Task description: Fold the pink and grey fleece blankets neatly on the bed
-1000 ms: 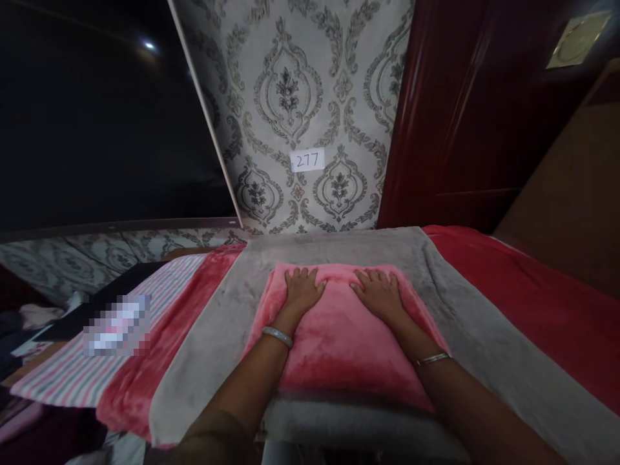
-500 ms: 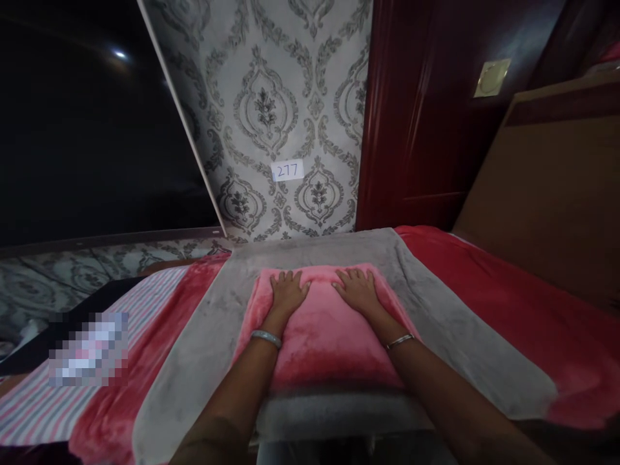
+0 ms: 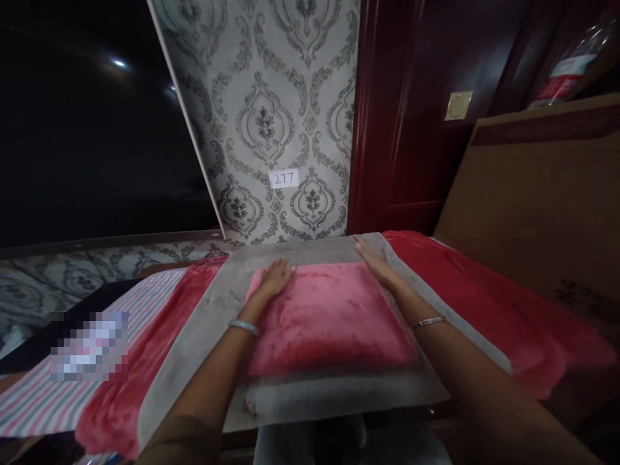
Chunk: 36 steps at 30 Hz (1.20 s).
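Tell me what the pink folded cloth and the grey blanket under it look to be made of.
Pink folded cloth: probably plush fleece or velour, with a soft, slightly shiny nap that shows darker and lighter streaks. Grey blanket: seemingly a similar fleece, matt and fuzzy, with a short pile and soft, limp edges.

A folded pink fleece cloth (image 3: pixel 334 316) lies on a grey fleece blanket (image 3: pixel 194 349), which covers a red plush bedspread (image 3: pixel 489 303). The left hand (image 3: pixel 274 279) rests flat on the cloth's corner at eleven o'clock, and the right hand (image 3: pixel 375 265) lies flat along its edge at one o'clock. A white paper label (image 3: pixel 283 179) reading 277 sticks to the grey damask wallpaper (image 3: pixel 271 97) at twelve o'clock.
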Available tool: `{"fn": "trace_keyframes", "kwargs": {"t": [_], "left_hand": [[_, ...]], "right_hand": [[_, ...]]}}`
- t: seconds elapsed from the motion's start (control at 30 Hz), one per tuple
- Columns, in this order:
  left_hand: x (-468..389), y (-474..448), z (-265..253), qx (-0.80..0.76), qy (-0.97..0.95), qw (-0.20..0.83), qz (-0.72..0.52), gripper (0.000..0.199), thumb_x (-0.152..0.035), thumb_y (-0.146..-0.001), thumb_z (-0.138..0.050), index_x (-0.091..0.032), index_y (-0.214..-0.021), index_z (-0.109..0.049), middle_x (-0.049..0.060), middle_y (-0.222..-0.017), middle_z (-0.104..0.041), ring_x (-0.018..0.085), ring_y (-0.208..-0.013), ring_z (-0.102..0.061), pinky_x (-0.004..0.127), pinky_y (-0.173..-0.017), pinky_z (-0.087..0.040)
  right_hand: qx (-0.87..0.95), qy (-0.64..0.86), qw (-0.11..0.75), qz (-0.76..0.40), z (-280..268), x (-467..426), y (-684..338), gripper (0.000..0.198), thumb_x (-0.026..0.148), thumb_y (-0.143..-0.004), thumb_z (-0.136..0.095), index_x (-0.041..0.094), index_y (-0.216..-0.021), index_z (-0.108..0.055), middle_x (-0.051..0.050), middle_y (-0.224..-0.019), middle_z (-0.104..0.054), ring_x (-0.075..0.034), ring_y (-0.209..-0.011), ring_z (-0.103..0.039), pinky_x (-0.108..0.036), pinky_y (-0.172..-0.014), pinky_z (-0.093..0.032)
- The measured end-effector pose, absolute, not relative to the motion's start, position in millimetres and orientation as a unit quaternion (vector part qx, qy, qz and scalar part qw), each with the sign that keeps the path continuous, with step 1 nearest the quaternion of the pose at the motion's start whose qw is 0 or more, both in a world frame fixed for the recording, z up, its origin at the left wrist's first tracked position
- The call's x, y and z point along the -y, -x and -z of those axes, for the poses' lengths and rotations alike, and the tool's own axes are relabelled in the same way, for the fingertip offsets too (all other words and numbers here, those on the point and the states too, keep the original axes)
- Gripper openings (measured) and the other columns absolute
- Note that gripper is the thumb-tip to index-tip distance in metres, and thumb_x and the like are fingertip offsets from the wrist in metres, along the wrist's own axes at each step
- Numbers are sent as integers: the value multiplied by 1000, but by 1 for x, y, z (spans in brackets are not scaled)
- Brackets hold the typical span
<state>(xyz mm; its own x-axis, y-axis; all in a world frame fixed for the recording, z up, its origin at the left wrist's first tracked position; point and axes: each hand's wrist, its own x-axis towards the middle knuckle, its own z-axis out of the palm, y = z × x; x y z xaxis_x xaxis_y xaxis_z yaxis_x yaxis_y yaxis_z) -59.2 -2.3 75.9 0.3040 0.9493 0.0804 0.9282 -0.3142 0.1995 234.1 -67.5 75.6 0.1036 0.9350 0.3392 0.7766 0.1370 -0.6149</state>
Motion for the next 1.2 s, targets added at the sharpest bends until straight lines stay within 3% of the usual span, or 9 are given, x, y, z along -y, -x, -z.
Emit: {"fn": "trace_keyframes", "kwargs": {"t": [0.07,0.13,0.23,0.37,0.67,0.93,1.1,1.2], "left_hand": [[6,73,-84,-570,-812,57,-116,61,-47,-101,-30,-22,-156,-33,12,-164,-33,24,-152,-28,46,-122,-25],[14,87,-84,-552,-819,57,-146,62,-48,-100,-36,-17,-154,-38,15,-162,-36,24,-151,-30,42,-123,-24],[33,100,-71,-529,-831,64,-161,63,-46,-98,-43,-12,-151,-44,16,-159,-41,25,-150,-34,40,-123,-26],[58,108,-57,-508,-851,71,-109,64,-44,-94,-52,-14,-150,-44,15,-159,-42,27,-150,-33,43,-123,-26],[87,111,-73,-542,-834,16,-106,51,-32,-95,-53,-17,-143,-52,16,-154,-47,29,-146,-39,51,-121,-29],[111,106,-74,-501,-861,34,-83,35,-29,-96,-49,-23,-126,-65,9,-138,-64,27,-132,-56,54,-121,-27],[81,92,-82,-534,-841,23,-84,46,-32,-98,-46,-19,-141,-55,13,-148,-56,26,-139,-50,46,-120,-31],[57,81,-81,-556,-827,1,-76,54,-37,-99,-44,-19,-150,-45,16,-157,-44,28,-148,-37,50,-122,-27]], "right_hand": [[637,621,434,-142,-75,81,-251,67,51,-103,-15,19,-162,-25,-8,-163,-32,-21,-151,-28,-42,-121,-27],[628,614,451,-158,-63,92,-260,69,57,-101,-25,21,-159,-34,-8,-160,-38,-24,-149,-32,-46,-122,-26],[638,610,447,-147,-33,99,-256,68,60,-98,-33,20,-150,-49,-11,-152,-50,-27,-143,-43,-49,-122,-28],[683,614,389,-77,-3,97,-235,62,52,-96,-38,15,-142,-57,-14,-146,-56,-29,-139,-48,-50,-120,-31],[707,682,183,32,-25,80,-204,53,39,-102,-39,15,-148,-51,-16,-152,-49,-26,-142,-43,-41,-118,-31],[690,711,134,11,-29,63,-183,54,41,-103,-37,18,-150,-48,-17,-156,-42,-33,-143,-39,-50,-115,-32],[678,725,118,3,-38,60,-174,53,43,-104,-32,21,-150,-48,-16,-158,-40,-34,-145,-35,-57,-114,-30],[667,738,108,7,-39,62,-173,54,44,-104,-31,23,-151,-47,-15,-159,-38,-33,-146,-32,-57,-115,-26]]}}
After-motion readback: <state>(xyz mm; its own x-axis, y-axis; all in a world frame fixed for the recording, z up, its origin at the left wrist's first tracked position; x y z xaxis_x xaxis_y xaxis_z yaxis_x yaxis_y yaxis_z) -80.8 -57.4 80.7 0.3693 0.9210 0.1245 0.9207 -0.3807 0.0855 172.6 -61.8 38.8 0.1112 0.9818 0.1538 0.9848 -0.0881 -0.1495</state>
